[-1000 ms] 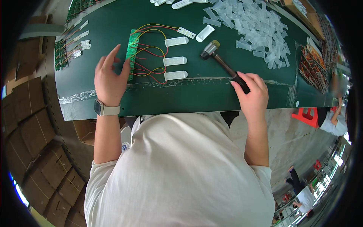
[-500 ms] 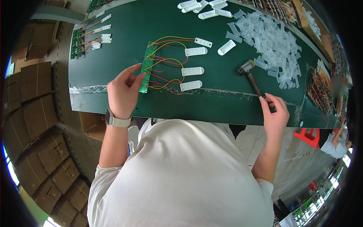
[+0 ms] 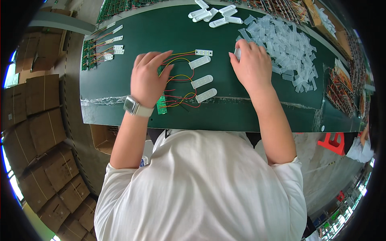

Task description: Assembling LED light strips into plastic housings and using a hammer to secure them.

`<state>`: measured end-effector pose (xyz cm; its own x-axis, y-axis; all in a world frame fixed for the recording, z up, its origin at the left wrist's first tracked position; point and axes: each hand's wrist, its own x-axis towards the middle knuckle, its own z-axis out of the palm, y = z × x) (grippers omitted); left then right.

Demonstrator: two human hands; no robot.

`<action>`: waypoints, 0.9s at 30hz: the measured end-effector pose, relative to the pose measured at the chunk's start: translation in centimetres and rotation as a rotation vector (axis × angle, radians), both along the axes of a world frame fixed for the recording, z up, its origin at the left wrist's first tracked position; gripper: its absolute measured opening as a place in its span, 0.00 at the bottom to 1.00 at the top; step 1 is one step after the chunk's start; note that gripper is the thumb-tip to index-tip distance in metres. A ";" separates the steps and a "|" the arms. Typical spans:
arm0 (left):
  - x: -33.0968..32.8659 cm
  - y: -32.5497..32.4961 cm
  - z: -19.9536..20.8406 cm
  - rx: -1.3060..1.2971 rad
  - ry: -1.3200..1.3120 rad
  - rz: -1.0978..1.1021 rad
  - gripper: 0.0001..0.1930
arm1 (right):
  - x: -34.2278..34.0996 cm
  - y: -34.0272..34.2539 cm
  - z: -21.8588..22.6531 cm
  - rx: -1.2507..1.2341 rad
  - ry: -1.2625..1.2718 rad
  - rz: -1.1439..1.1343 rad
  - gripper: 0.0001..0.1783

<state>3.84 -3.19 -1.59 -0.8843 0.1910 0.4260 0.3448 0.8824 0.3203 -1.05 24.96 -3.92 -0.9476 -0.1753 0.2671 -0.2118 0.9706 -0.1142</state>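
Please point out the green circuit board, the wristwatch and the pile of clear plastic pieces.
green circuit board [image 3: 162, 105] head view, its lower end.
wristwatch [image 3: 130, 105] head view, its face.
pile of clear plastic pieces [image 3: 290, 48] head view, its middle.

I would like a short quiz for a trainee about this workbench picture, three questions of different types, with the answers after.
1. True or false: the left hand rests on the green circuit board with red and yellow wires.
2. Multiple choice: the right hand is at the edge of which thing? A) a stack of cardboard boxes B) the pile of clear plastic pieces C) a red stool
3. Fill in: the person wears a ____ on the left wrist.

Key
1. True.
2. B; whether the fingers grip a piece cannot be told.
3. Watch.
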 end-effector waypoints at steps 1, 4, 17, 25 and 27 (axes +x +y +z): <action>-1.0 0.5 -0.6 0.001 0.006 0.001 0.15 | 0.0 0.5 -0.5 -0.034 0.026 0.095 0.22; -3.2 1.6 -1.6 -0.042 -0.036 -0.008 0.16 | 0.3 1.4 -0.5 -0.164 0.033 0.235 0.19; -5.5 0.9 0.3 0.156 -0.518 0.077 0.10 | -0.2 1.0 -1.5 -0.328 -0.024 0.255 0.19; -5.8 1.7 -0.9 0.371 -0.581 0.114 0.11 | -2.3 -1.4 -1.9 -0.503 -0.094 0.406 0.23; -5.8 2.2 -1.4 0.347 -0.552 0.120 0.11 | -2.5 -1.4 -2.2 -0.517 -0.128 0.422 0.24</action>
<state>-2.00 -0.95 -2.94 -0.9970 0.0104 -0.0770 -0.0461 0.7182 0.6943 -3.55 23.59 -6.09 -0.8556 -0.4169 0.3067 -0.5146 0.6216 -0.5906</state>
